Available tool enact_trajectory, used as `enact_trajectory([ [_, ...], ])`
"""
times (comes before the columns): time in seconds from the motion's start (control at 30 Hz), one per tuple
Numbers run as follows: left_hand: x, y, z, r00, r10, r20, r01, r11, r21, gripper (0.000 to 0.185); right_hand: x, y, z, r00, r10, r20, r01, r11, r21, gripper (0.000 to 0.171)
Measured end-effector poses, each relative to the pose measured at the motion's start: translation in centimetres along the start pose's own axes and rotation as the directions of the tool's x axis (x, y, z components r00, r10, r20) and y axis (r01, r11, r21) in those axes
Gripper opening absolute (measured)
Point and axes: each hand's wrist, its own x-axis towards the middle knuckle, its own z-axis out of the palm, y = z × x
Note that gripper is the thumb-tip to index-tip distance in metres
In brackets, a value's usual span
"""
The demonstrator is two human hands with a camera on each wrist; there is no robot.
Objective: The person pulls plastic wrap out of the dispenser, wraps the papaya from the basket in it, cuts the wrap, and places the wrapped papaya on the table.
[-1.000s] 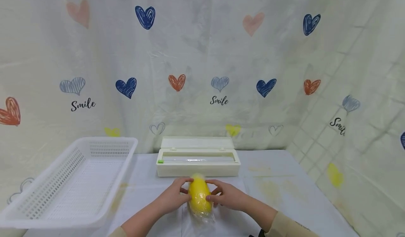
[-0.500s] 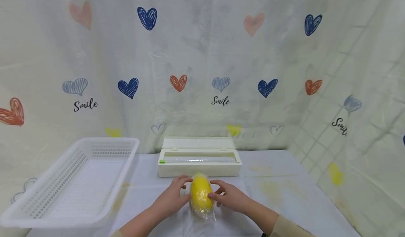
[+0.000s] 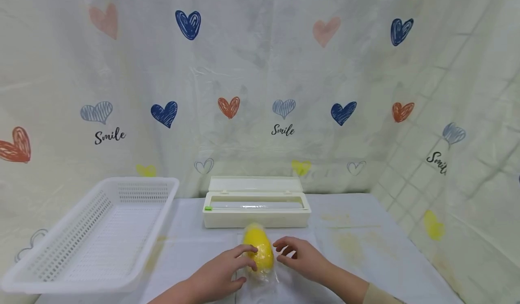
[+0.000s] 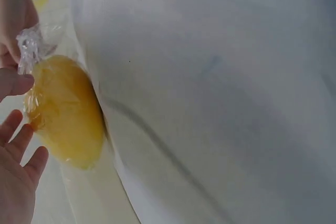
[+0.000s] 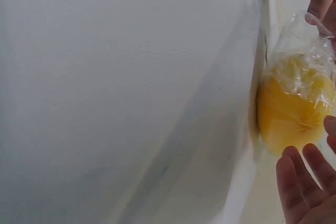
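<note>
We see a yellow fruit (image 3: 258, 250) in clear wrap (image 3: 260, 277) lying on the worktop (image 3: 357, 245), just in front of the wrap box (image 3: 256, 209). Our left hand (image 3: 219, 274) rests on its left side, fingers loosely bent. Our right hand (image 3: 302, 259) hovers beside it, fingers relaxed, holding nothing. A white basket (image 3: 91, 236) stands to the left.

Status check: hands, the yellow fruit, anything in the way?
Left hand touching wrapped yellow fruit. Right hand open beside it. Wrap box behind, basket left; nothing blocking.
</note>
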Motion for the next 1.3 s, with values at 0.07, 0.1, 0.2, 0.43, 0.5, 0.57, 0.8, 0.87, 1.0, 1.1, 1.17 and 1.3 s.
enact_trajectory([
  [0.07, 0.0, 0.1, -0.1, 0.999, -0.029, 0.014, 0.029, 1.0, 0.001, 0.034, -0.2, 0.3, -0.1, 0.997, -0.065, 0.029, 0.066, 0.998, -0.011, 0.022],
  [0.1, 0.0, 0.1, -0.2, 0.998, -0.056, 0.024, 0.056, 0.998, 0.0, 0.034, -0.3, 0.5, -0.1, 0.994, -0.099, 0.045, 0.099, 0.995, -0.02, 0.022],
  [0.2, 0.1, 0.1, -0.2, 0.993, -0.111, 0.034, 0.111, 0.994, 0.015, 0.036, -0.5, 0.9, 0.0, 0.979, -0.186, 0.084, 0.191, 0.98, -0.055, 0.024],
  [0.43, 0.6, -0.1, 0.2, 0.986, -0.166, -0.02, 0.167, 0.984, 0.059, 0.027, 0.0, 0.6, 0.5, 0.971, -0.208, 0.115, 0.224, 0.963, -0.148, 0.03],
  [0.5, 0.7, 0.0, 0.3, 0.983, -0.176, -0.041, 0.178, 0.982, 0.061, 0.021, 0.1, 0.5, 0.8, 0.97, -0.214, 0.115, 0.232, 0.958, -0.167, 0.03],
  [0.57, 0.8, 0.0, 0.3, 0.979, -0.2, -0.048, 0.202, 0.978, 0.042, 0.017, 0.1, 0.3, 1.0, 0.966, -0.238, 0.105, 0.254, 0.95, -0.182, 0.028],
  [0.8, 0.7, 0.1, -0.2, 0.966, -0.26, -0.009, 0.259, 0.964, -0.067, 0.012, 0.1, -0.2, 1.3, 0.954, -0.301, 0.02, 0.299, 0.937, -0.181, 0.01],
  [0.87, 0.6, 0.0, -0.4, 0.964, -0.266, 0.018, 0.266, 0.959, -0.095, 0.008, 0.1, -0.5, 1.2, 0.959, -0.285, 0.007, 0.284, 0.952, -0.119, 0.006],
  [1.0, 0.5, -0.4, -0.5, 0.954, -0.29, 0.079, 0.3, 0.941, -0.159, 0.007, 0.2, -1.0, 0.8, 0.973, -0.229, 0.017, 0.228, 0.972, 0.059, 0.005],
  [1.1, 0.5, -0.8, -0.4, 0.948, -0.303, 0.094, 0.316, 0.93, -0.191, 0.011, 0.2, -1.2, 0.6, 0.984, -0.177, 0.028, 0.17, 0.971, 0.171, 0.006],
  [1.17, 0.7, -0.8, -0.4, 0.947, -0.306, 0.097, 0.319, 0.928, -0.19, 0.015, 0.1, -1.1, 0.7, 0.99, -0.142, 0.026, 0.134, 0.97, 0.204, 0.007],
  [1.3, 1.2, -0.5, -0.4, 0.945, -0.319, 0.072, 0.326, 0.937, -0.127, 0.031, 0.0, -1.0, 1.1, 0.99, -0.141, 0.016, 0.136, 0.977, 0.164, 0.019],
])
